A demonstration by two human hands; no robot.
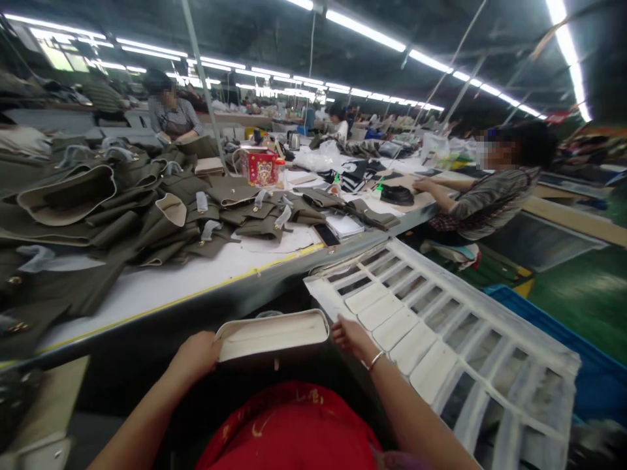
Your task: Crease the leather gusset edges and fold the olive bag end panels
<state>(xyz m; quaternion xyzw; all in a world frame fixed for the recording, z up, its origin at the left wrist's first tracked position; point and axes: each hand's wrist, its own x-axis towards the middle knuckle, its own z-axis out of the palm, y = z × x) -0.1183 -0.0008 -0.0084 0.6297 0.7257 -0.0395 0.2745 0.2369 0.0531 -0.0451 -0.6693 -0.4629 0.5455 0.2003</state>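
Observation:
I hold a flat cream-lined fabric piece (272, 335) with rounded corners in front of my chest, below the table edge. My left hand (197, 354) is closed on its left end. My right hand (351, 337), with a thin bracelet at the wrist, grips its right end with the fingers curled. Just to the right of my right hand lies a white slatted rack (441, 326) with several similar cream pieces set in its slots.
A long white worktable (161, 284) ahead carries heaps of olive-green bag parts (132, 209), a red box (261, 166) and papers. A seated person (490, 189) works at its right end; others sit farther back. A blue crate (582, 365) stands at right.

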